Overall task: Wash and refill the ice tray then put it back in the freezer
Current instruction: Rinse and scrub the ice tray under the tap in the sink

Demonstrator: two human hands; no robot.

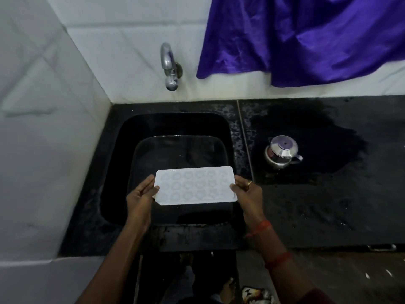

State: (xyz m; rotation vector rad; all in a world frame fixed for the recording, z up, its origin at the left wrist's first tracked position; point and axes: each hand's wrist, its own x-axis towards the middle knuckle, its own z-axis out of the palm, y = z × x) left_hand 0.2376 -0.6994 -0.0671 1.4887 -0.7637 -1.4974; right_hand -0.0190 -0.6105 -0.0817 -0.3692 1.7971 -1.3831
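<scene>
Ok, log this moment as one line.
left hand: holds ice tray | right hand: holds ice tray | ice tray: over sink

No readable text, label, brand or number anywhere in view.

One view, taken from the person's head, looks forward and steeply down over the counter's near edge. The sink sits close below at mid-frame, with the tap and tiled wall across the top. Both forearms enter from the bottom edge, the left hand and right hand holding the tray near the centre. The wide lens bends the counter's far edge.
</scene>
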